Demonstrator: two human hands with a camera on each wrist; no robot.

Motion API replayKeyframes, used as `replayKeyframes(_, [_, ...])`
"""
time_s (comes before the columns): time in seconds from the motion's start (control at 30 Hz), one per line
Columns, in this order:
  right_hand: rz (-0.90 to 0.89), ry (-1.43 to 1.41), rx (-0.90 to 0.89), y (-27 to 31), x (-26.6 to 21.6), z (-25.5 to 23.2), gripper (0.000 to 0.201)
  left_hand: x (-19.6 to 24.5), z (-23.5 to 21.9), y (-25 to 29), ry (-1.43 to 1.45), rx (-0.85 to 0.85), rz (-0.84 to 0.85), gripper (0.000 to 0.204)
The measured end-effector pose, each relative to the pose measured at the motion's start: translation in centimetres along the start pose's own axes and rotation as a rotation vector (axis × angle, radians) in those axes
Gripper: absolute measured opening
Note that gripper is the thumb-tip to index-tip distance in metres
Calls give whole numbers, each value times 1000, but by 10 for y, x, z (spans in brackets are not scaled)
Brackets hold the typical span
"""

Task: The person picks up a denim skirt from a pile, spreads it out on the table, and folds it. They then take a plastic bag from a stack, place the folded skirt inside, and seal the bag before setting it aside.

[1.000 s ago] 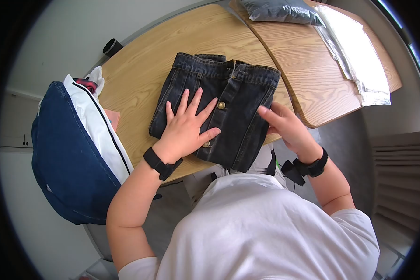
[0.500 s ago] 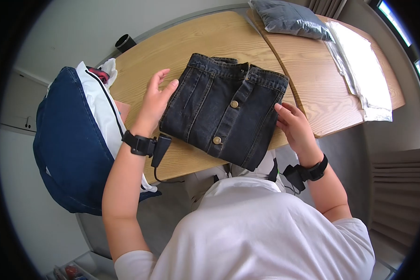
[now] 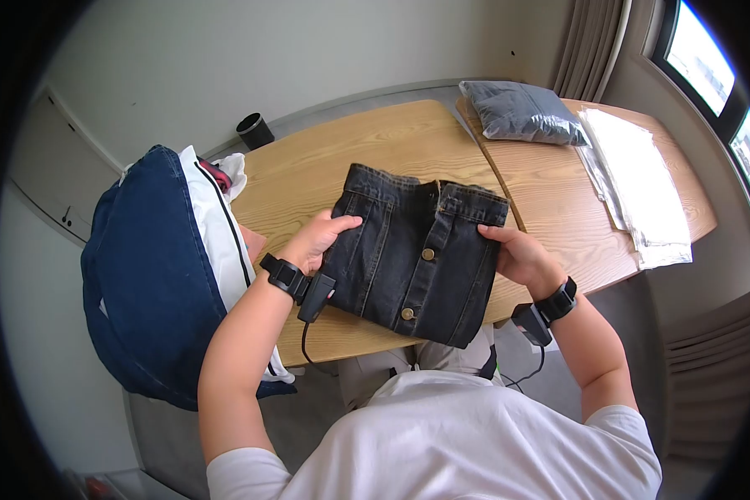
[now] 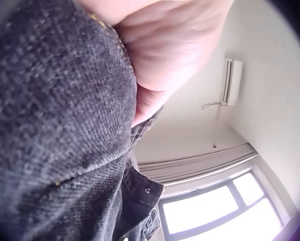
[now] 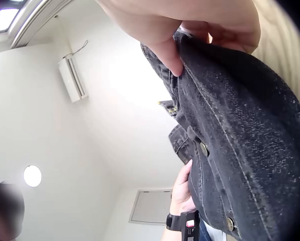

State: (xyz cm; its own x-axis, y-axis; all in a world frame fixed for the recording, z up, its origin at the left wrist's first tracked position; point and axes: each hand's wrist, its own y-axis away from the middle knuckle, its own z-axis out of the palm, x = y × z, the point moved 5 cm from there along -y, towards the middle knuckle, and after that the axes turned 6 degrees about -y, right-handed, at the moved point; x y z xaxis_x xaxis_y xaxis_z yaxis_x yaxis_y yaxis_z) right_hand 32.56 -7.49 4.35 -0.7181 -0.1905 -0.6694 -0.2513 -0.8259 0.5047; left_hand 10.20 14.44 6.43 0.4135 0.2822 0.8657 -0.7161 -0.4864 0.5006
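Observation:
A folded black denim skirt with brass buttons down its front is held over the near edge of the wooden table, waistband away from the body. My left hand grips its left side, thumb on top and the other fingers hidden beneath. On the right side, my right hand pinches the edge just below the waistband, thumb over the front. The right wrist view shows that thumb pressing the denim, with fingers curled behind it. Close up in the left wrist view, the left palm lies against the cloth.
Navy denim and white cloth are heaped at the table's left edge. At the back right lies a dark garment in a clear plastic bag, beside flat clear bags. A black bin stands beyond the table.
The left hand lay flat on the skirt, moved off to its left side, and now grips it there. The right hand has taken hold of the right edge. The head view has tilted up.

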Motion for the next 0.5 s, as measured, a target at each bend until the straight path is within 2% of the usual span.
replayKeyframes(0.07, [-211, 19, -157, 7, -26, 18, 27, 37, 0, 32, 78, 75, 346, 42])
replayKeyframes(0.1, [-287, 17, -212, 13, -41, 27, 25, 51, -4, 45, 31, 85, 464, 44])
replayKeyframes(0.17, [-612, 143, -297, 32, -69, 48, 23, 71, -8, 75, -112, 212, 696, 45])
replayKeyframes(0.23, [-924, 674, -205, 61, -89, 64, 24, 78, -5, 103, -454, 315, 837, 47])
replayKeyframes(0.27, [-1094, 945, -193, 65, -90, 56, 29, 73, -7, 106, -545, 264, 907, 49])
replayKeyframes(0.3, [-948, 732, -288, 57, -84, 52, 35, 62, -2, 112, -439, 231, 920, 49])
replayKeyframes(0.37, [-1132, 1003, -296, 66, -68, 53, 41, 39, 6, 119, -1101, 384, 1045, 48])
replayKeyframes(0.4, [-1058, 1153, -300, 63, -52, 42, 47, 21, 11, 120, -1263, 354, 897, 46])
replayKeyframes(0.43, [-1018, 1433, -240, 61, -37, 31, 46, -1, 10, 120, -1356, 287, 809, 46])
replayKeyframes(0.5, [-857, 1605, -186, 59, -18, 2, 42, -27, 4, 124, -1273, 175, 702, 47])
